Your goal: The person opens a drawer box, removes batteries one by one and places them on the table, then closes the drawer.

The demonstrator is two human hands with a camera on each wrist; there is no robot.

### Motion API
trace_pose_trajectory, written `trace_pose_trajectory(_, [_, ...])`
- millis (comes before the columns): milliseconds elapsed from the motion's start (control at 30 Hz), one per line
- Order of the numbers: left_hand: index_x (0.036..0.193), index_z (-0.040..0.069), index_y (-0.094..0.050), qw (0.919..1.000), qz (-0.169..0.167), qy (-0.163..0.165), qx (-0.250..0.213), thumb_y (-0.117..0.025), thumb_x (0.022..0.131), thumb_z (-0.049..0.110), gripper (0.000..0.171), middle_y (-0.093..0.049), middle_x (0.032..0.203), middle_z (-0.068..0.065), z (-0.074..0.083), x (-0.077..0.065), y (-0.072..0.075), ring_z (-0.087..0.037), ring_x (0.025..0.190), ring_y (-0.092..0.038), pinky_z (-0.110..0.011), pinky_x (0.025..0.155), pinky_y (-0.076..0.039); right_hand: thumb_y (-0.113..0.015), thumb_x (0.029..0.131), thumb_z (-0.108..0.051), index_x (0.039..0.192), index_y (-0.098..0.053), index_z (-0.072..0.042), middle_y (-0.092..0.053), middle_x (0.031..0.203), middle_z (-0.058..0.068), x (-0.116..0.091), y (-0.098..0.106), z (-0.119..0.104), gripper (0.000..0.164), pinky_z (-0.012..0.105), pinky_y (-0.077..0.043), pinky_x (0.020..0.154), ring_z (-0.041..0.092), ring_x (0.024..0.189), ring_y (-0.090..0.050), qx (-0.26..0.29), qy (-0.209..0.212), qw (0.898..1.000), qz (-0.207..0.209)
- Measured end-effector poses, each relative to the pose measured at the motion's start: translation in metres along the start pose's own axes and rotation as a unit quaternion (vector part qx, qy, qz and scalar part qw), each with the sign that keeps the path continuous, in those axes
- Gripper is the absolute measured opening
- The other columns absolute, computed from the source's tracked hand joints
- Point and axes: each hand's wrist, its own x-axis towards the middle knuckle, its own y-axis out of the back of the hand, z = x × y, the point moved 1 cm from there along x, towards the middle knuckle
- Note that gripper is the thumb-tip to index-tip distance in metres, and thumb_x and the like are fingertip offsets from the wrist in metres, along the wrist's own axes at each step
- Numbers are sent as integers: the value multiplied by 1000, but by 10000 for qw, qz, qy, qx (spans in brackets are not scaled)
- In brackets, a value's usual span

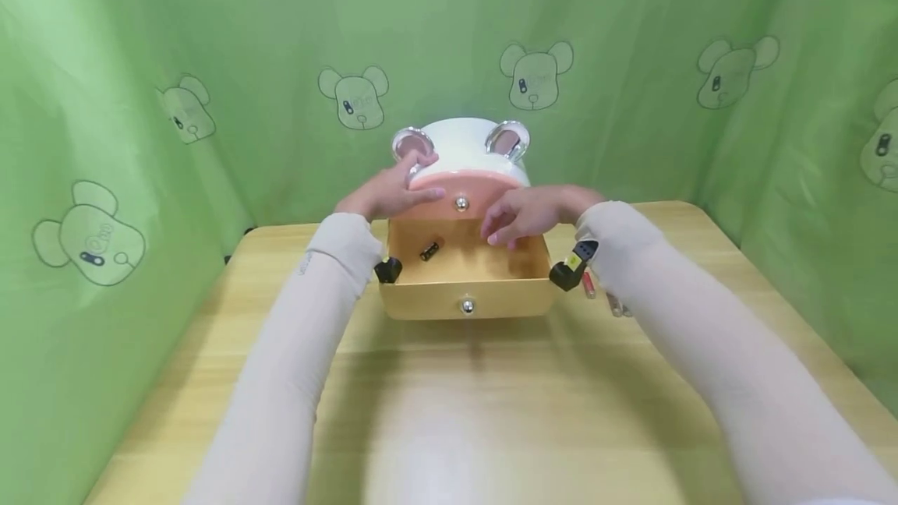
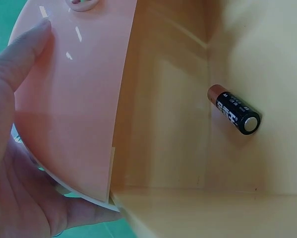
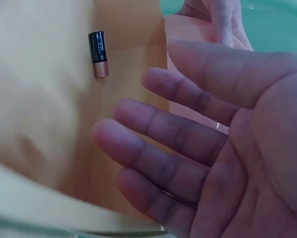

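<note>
Beige fabric sleeves (image 1: pixel 281 349) lead; relaxed, empty right hand (image 1: pixel 535 213) has the diagonal black-and-copper cylindrical battery (image 1: pixel 431 251) leftward; left hand (image 1: pixel 391 190) grips the rounded white-and-pink cabinet (image 1: pixel 459 145).

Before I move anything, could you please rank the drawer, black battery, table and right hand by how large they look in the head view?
From largest to smallest:
1. Table
2. Drawer
3. Right hand
4. Black battery
</note>
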Motion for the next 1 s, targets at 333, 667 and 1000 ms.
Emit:
trace_pose_trajectory(333, [140, 30, -33, 9999, 0, -56, 144, -62, 85, 62, 69, -24, 156, 20, 0, 2, -1, -28, 140, -30, -55, 111, -25, -57, 97, -10, 125, -56, 5, -59, 123, 21, -3, 9, -9, 31, 44, -51, 92, 32, 96, -64, 71, 22, 9999, -130])
trace_pose_trajectory(667, [143, 34, -31, 10000, 31, 36, 37, -63, 84, 62, 72, -27, 157, 10, 1, 1, 0, -31, 136, -35, -58, 109, -27, -57, 98, -13, 129, -56, 1, -59, 127, 18, 10, 16, -21, 34, 43, -52, 86, 31, 95, -65, -77, -68, 9992, -386])
trace_pose_trajectory(1000, [140, 29, -33, 10000, -5, -39, 49, -63, 87, 58, 68, -24, 156, 18, 1, -1, 0, -30, 139, -32, -56, 110, -26, -59, 97, -21, 138, -53, -6, -47, 140, 13, 19, 12, -28, 44, 43, -42, 102, 23, 111, -57, -283, -82, 9972, -682])
